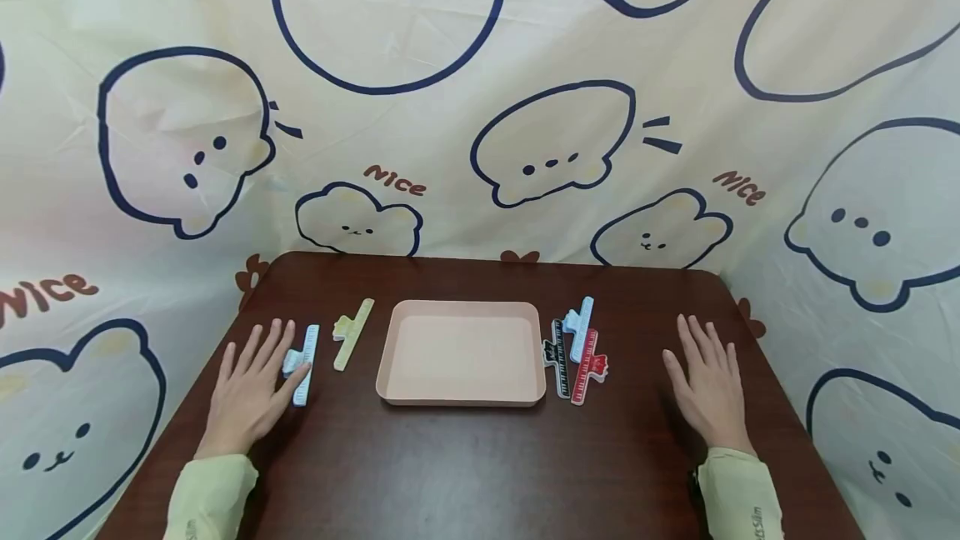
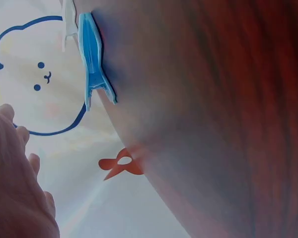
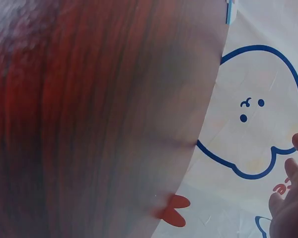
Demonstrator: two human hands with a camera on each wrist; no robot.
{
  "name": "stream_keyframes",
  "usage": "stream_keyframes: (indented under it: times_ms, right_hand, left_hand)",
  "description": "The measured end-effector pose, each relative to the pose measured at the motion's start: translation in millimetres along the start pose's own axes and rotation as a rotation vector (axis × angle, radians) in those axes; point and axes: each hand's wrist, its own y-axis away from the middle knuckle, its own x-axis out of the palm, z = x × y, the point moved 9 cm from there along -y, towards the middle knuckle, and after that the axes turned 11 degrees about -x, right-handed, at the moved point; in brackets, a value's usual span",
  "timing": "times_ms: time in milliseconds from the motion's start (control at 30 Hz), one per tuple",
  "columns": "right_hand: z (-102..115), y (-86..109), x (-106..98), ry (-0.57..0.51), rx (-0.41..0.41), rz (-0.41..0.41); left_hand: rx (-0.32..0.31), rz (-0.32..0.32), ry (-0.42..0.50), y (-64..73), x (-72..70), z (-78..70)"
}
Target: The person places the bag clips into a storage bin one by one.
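My left hand [image 1: 251,390], fingers spread, is at the left of the table, its thumb overlapping a blue ruler-marked clip [image 1: 311,348] in the head view. That blue clip [image 2: 92,54] appears apart from the fingers in the left wrist view. Just right of it lies a yellow-green clip [image 1: 352,335]. My right hand [image 1: 708,382] lies palm down at the right side with straight fingers, holding nothing. Between it and the tray sit a black ruler clip [image 1: 560,361], a light blue clip [image 1: 581,330] and a red clip [image 1: 585,369], close together.
A shallow pink tray [image 1: 461,354] stands mid-table between the two groups of clips. The dark brown wooden table [image 1: 450,473] meets a cartoon-printed cloth [image 1: 450,132] at its back and sides.
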Motion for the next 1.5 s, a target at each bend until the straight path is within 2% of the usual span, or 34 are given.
stream_keyframes:
  times_ms: [200,333,600,767,867,1067,1200,1300,1500]
  right_hand:
    - [2.8,-5.3,5.4,-0.016,-0.007,0.022]
    - [3.9,-12.9,13.1,-0.031,-0.005,0.059]
    - [15.0,-31.6,49.3,-0.063,-0.005,0.254]
    - [23.0,-35.5,68.3,-0.129,0.051,0.340]
    - [27.6,-37.5,74.1,-0.167,0.091,0.364]
    - [31.6,-35.8,87.0,-0.184,0.074,0.426]
    - [33.4,-33.4,91.6,-0.180,0.058,0.455]
    - [35.3,-33.2,91.6,-0.189,0.053,0.458]
    - [40.4,-33.6,91.5,-0.217,0.045,0.476]
  left_hand:
    - [0.014,-0.012,-0.002,-6.1,-9.9,-3.1]
    - [0.019,0.006,0.006,-16.1,-9.8,-10.3]
    - [0.051,0.062,0.019,-34.5,6.9,-34.4]
    - [0.064,0.137,0.038,-44.3,24.6,-59.3]
    - [0.040,0.214,0.073,-49.5,35.4,-73.8]
    - [0.007,0.375,0.161,-54.5,54.0,-103.2]
    - [-0.005,0.463,0.177,-56.7,66.4,-116.6]
    - [-0.014,0.497,0.181,-59.1,74.1,-122.3]
    - [-0.002,0.516,0.201,-59.6,86.7,-130.1]
